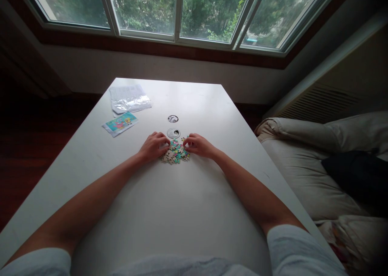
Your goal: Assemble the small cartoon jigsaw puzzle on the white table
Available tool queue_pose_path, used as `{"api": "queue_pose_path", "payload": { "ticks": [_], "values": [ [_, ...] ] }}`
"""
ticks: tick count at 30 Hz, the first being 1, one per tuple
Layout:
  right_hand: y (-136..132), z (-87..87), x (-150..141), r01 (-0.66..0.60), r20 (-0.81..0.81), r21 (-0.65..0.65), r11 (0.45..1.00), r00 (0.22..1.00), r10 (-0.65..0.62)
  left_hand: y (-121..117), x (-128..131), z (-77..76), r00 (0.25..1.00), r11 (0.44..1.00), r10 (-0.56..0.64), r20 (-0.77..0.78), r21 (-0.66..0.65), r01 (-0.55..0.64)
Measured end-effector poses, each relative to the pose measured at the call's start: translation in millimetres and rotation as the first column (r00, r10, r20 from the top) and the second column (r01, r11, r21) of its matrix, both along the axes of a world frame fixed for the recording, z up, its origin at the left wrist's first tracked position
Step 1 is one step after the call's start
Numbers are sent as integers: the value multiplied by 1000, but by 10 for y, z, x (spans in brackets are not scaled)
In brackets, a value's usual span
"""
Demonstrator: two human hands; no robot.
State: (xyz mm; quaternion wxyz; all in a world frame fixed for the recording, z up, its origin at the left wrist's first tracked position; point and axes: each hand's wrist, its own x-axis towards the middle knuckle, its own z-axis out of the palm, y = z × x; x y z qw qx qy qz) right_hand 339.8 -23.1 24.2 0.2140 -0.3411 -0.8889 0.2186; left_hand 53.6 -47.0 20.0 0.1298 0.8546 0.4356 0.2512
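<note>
A small heap of jigsaw puzzle pieces (174, 154) lies on the white table (169, 211), some teal and multicoloured, others showing their plain beige backs. At the heap's left edge is my left hand (155, 146), its fingers curled in towards the thumb; what they hold, if anything, is too small to make out. My right hand (198, 145) is at the right edge, fingertips and thumb drawn together on the pieces there. It seems to pinch a puzzle piece, partly hidden by the fingers.
Just beyond the heap, two round cable-hole fittings (173, 133) are set in the tabletop. A colourful picture card (120, 123) lies at the far left, by a clear plastic bag with paper (129, 99). To the right stands a beige sofa (291, 167) with a dark item on it.
</note>
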Motion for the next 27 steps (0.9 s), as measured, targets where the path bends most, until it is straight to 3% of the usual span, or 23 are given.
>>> {"api": "queue_pose_path", "payload": {
  "ticks": [6,13,19,21,27],
  "values": [
    [8,-53,-32,46,-53,-5,999,998,-46,-7,9,23,999,999,-39,-3,-12,39],
    [67,-142,2,227,-150,16,974,963,-222,-3,10,-3,998,998,-27,53,-53,30],
    [97,-146,53,345,-114,48,937,934,-338,17,-1,-14,996,999,-9,89,-38,13],
    [66,-119,43,307,-128,54,950,946,-298,17,-11,4,997,1000,18,75,-4,-18],
    [-63,-55,-47,-39,-88,17,999,995,40,40,-96,48,976,969,211,-60,142,-201]
  ]
}}
